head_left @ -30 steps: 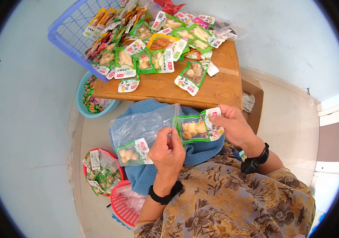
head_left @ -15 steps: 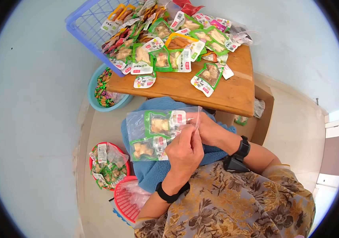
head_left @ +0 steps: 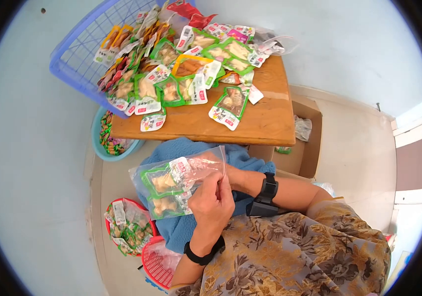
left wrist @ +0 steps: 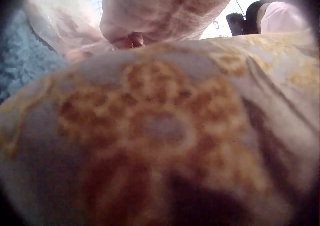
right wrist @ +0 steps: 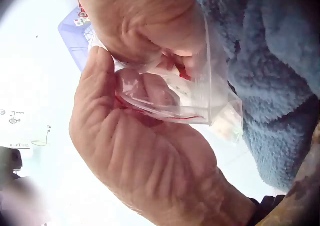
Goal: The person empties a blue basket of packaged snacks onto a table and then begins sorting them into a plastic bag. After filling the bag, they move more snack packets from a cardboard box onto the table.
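In the head view my left hand (head_left: pixel 213 200) pinches the mouth edge of a clear zip bag (head_left: pixel 196 180) held over my lap. Two green-edged food packets, an upper one (head_left: pixel 163 183) and a lower one (head_left: pixel 163 205), lie inside it, pale pieces showing through their windows. My right hand (head_left: pixel 210 162) reaches into the bag, seen through the plastic, its curled fingers at the white end of the upper packet. From the right wrist, the right hand (right wrist: pixel 145 23) is above the left hand (right wrist: pixel 145 156), with the bag's red seal line between them. Patterned cloth (left wrist: pixel 160 131) fills most of the left wrist view.
A wooden table (head_left: pixel 265 116) bears a heap of snack packets (head_left: pixel 186 66) and a tilted blue basket (head_left: pixel 67 74). A light-blue basin (head_left: pixel 97 140), red baskets (head_left: pixel 151 256) and a cardboard box (head_left: pixel 312 148) stand on the floor. A blue fleece cloth (head_left: pixel 186 145) covers my lap.
My right hand has carried the second packet into the bag, beside the first, and remains inside the mouth. The left hand keeps hold of the edge throughout.
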Action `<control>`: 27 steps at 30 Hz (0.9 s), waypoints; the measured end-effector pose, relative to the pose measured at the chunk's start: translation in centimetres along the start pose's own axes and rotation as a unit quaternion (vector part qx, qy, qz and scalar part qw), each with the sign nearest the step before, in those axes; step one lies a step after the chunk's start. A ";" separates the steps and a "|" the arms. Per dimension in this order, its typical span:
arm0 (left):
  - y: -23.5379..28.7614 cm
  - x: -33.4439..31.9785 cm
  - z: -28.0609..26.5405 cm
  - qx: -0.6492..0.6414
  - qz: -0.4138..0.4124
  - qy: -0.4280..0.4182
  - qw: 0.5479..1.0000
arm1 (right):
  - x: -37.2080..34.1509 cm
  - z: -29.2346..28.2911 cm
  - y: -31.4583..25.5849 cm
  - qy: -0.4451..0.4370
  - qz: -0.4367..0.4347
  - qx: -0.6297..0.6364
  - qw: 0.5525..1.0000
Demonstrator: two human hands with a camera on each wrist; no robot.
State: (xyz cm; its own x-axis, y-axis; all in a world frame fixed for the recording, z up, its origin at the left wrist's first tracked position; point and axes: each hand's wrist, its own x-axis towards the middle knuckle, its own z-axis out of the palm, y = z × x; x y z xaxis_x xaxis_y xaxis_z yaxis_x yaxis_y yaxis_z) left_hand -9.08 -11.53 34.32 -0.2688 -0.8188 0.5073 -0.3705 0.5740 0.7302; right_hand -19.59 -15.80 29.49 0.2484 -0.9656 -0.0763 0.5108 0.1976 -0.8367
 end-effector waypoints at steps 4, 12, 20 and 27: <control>0.3 0.1 0.1 0.008 -0.010 -0.018 1.000 | 2.2 -1.3 4.1 -0.034 0.003 -0.183 0.983; 0.4 0.1 0.2 0.006 0.000 0.001 1.000 | 1.1 0.1 1.1 -0.005 -0.144 -0.355 0.924; 0.7 0.4 0.0 0.009 -0.037 0.007 0.999 | -7.3 -1.5 -7.2 0.111 0.005 -0.361 0.926; 0.6 -0.1 0.4 0.032 -0.060 -0.029 0.997 | -4.0 -5.3 -8.5 0.298 -0.223 -0.706 0.603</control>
State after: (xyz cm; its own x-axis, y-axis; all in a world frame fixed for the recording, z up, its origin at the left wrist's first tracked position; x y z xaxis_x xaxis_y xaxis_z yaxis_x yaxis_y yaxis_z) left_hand -9.60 -11.09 34.47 -0.2701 -0.8807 0.3892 -0.4587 0.4731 0.7522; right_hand -29.31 -14.48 34.09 -0.2093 -0.8418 0.4976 -0.8959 -0.0388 -0.4425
